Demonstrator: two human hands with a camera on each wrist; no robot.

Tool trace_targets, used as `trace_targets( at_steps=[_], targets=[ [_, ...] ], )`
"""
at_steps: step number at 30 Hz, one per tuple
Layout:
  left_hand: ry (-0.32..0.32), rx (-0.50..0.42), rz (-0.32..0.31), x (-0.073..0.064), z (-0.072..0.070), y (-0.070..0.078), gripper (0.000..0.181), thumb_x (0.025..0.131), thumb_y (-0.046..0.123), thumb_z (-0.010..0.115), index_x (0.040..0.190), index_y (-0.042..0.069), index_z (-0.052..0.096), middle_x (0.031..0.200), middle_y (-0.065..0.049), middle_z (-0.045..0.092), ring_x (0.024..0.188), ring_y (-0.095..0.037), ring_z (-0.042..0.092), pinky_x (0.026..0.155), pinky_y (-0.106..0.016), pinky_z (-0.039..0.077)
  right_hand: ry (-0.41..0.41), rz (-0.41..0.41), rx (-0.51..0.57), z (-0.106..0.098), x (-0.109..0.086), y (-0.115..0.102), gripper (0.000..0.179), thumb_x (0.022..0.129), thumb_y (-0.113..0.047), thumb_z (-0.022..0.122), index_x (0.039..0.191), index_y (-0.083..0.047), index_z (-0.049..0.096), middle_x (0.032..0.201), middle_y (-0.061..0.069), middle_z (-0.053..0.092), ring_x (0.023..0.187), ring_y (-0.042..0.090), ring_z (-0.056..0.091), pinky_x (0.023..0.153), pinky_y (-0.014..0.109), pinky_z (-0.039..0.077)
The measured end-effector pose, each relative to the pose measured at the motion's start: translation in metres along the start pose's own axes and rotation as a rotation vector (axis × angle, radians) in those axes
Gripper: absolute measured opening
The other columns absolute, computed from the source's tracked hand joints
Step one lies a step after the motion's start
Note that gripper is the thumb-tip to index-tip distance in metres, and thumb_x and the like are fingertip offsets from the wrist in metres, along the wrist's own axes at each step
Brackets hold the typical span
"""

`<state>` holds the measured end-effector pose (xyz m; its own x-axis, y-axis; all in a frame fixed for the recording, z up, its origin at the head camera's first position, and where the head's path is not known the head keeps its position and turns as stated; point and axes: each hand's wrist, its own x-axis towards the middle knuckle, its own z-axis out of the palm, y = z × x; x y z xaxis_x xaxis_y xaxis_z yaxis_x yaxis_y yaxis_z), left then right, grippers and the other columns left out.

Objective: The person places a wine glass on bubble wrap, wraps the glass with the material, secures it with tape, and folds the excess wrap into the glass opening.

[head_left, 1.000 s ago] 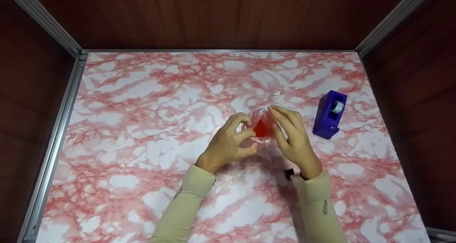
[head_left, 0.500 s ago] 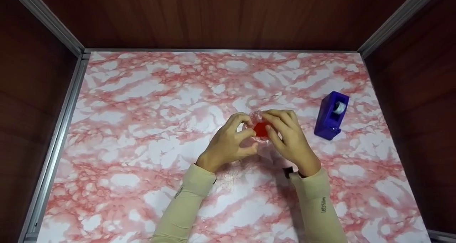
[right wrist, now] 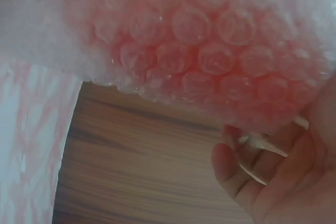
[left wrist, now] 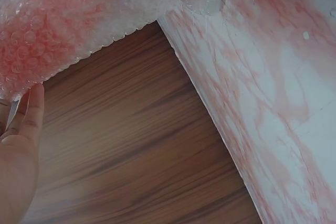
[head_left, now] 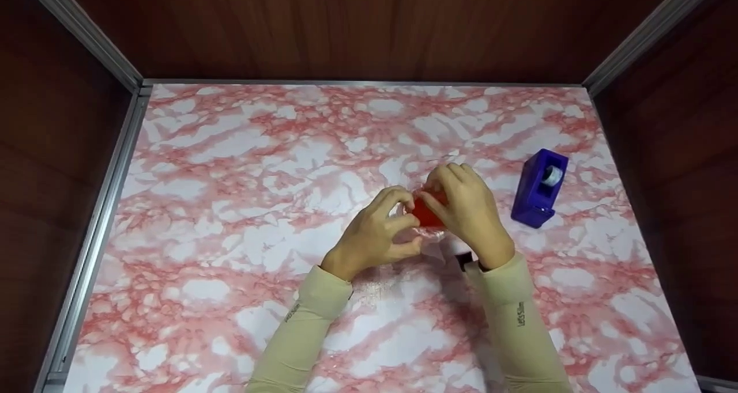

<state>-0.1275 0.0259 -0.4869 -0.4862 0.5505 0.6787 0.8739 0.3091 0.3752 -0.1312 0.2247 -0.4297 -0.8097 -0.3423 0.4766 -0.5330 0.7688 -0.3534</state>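
Note:
A red object (head_left: 428,213), its kind not clear, sits inside clear bubble wrap (head_left: 433,233) between the hands, near the middle of the table in the head view. My left hand (head_left: 375,231) holds the wrap's left side with curled fingers. From above, the right hand (head_left: 468,211) pinches the wrap's far right edge; its fingers hide part of the red object. In the left wrist view the bubble wrap (left wrist: 68,24) shows red through it, with the left fingers (left wrist: 32,111) at its lower edge. Red also shows through the bubble wrap (right wrist: 194,51) in the right wrist view.
A purple tape dispenser (head_left: 536,194) with a roll of clear tape (head_left: 552,176) stands to the right of the right hand. The table (head_left: 230,180) has a red and white marbled top. Dark wood-look panels (head_left: 369,30) enclose its back and sides.
My right hand has shifted inward over the red object and turned, its fingers now more curled at the wrap's top. The left hand keeps its grip almost unmoved.

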Motion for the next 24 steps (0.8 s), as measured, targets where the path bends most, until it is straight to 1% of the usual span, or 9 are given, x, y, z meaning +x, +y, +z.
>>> trace_targets(
  at_steps=[2,4,8,12,15,20,24],
  targets=[
    [-0.001,0.003,0.008,-0.0003,0.001,0.0002,0.012,0.083,0.022,0.07,0.085,0.01,0.071,0.111,-0.009,0.053,0.115,-0.024,0.051,0.104,-0.026,0.041,-0.022,0.041,-0.013,0.0,0.0015,-0.0004,0.025,0.084,-0.01,0.082,0.098,-0.005,0.062,0.08,0.007,0.058,0.072,0.024,0.054,0.062,0.036,0.047],
    [-0.001,0.009,0.012,-0.0004,0.0014,0.0003,0.013,0.083,0.022,0.07,0.084,0.01,0.071,0.11,-0.009,0.054,0.115,-0.024,0.051,0.104,-0.026,0.041,-0.034,0.07,-0.021,0.0003,0.0024,-0.0008,0.027,0.084,-0.009,0.082,0.1,-0.005,0.061,0.08,0.007,0.058,0.071,0.023,0.055,0.06,0.036,0.047],
    [0.006,0.01,0.005,0.0002,0.0008,-0.0004,0.013,0.083,0.022,0.07,0.086,0.009,0.071,0.111,-0.01,0.054,0.115,-0.024,0.051,0.104,-0.027,0.041,-0.043,0.092,-0.01,0.0018,0.005,-0.001,0.021,0.086,-0.01,0.08,0.097,-0.005,0.063,0.084,0.009,0.061,0.075,0.024,0.057,0.063,0.038,0.05],
    [0.011,0.007,0.005,0.0008,0.0006,-0.0009,0.013,0.083,0.02,0.071,0.089,0.008,0.071,0.113,-0.01,0.054,0.117,-0.024,0.05,0.106,-0.028,0.039,-0.039,0.092,0.027,0.0009,0.0052,0.0001,0.018,0.085,-0.006,0.08,0.095,-0.003,0.065,0.083,0.009,0.062,0.077,0.025,0.057,0.066,0.039,0.05],
    [0.014,0.002,0.01,0.0009,0.0008,-0.001,0.015,0.083,0.018,0.072,0.092,0.008,0.07,0.116,-0.01,0.054,0.119,-0.025,0.05,0.108,-0.029,0.037,-0.017,0.074,0.049,-0.0013,0.0031,0.0002,0.017,0.085,0.0,0.078,0.096,-0.002,0.067,0.081,0.009,0.061,0.077,0.027,0.056,0.068,0.039,0.05],
    [0.027,-0.016,0.019,0.0007,0.0007,-0.0013,0.015,0.084,0.017,0.072,0.093,0.006,0.07,0.117,-0.011,0.054,0.119,-0.025,0.05,0.108,-0.029,0.037,0.009,0.029,0.023,-0.0021,0.0013,-0.0011,0.021,0.085,0.007,0.073,0.101,0.0,0.062,0.081,0.009,0.057,0.078,0.027,0.055,0.069,0.038,0.051],
    [0.04,-0.042,0.013,0.0009,0.0011,-0.0016,0.016,0.083,0.015,0.074,0.095,0.005,0.071,0.116,-0.011,0.056,0.12,-0.026,0.05,0.108,-0.03,0.037,0.003,0.02,0.015,-0.0026,0.0019,0.0,0.024,0.085,0.008,0.073,0.102,-0.001,0.059,0.08,0.008,0.057,0.076,0.027,0.054,0.068,0.037,0.05]
  ],
)
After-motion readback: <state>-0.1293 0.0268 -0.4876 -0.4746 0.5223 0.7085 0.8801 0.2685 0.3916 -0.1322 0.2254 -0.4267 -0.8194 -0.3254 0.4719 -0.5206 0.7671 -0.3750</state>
